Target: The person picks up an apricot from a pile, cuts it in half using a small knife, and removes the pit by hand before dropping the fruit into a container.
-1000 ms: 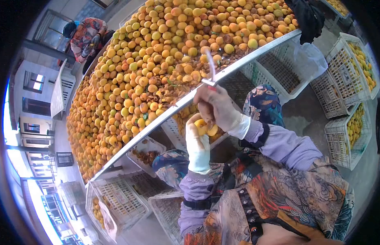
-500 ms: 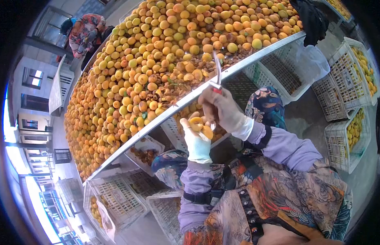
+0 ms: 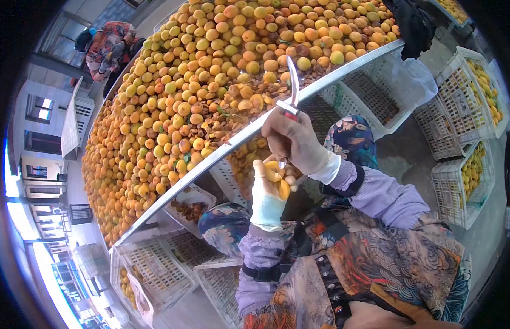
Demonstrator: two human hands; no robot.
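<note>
My left hand (image 3: 266, 200), in a white glove, is closed around an opened apricot (image 3: 284, 190), its orange flesh showing between thumb and fingers. Right beside it, my right hand (image 3: 301, 143), also gloved, grips a red-handled tool with a curved metal blade (image 3: 294, 82) that points up and away from me. A shiny metal tip shows under this fist, close against the apricot. Both hands are just on my side of the metal rim (image 3: 183, 186) of a table heaped with whole apricots (image 3: 205, 71). Scraps and split fruit (image 3: 225, 120) lie near that rim.
Beneath the rim, a crate holds apricot pieces (image 3: 247, 164), partly hidden by my hands. White plastic crates stand at lower left (image 3: 156, 263) and right (image 3: 452, 104), some with fruit. Black cloth (image 3: 411, 27) hangs over the table corner. Another person (image 3: 107, 52) bends at the far left.
My right hand has shifted slightly left, and the tool's blade stands more sharply in view. The apricot in my left hand has turned, one piece now hanging lower. The view has shifted slightly.
</note>
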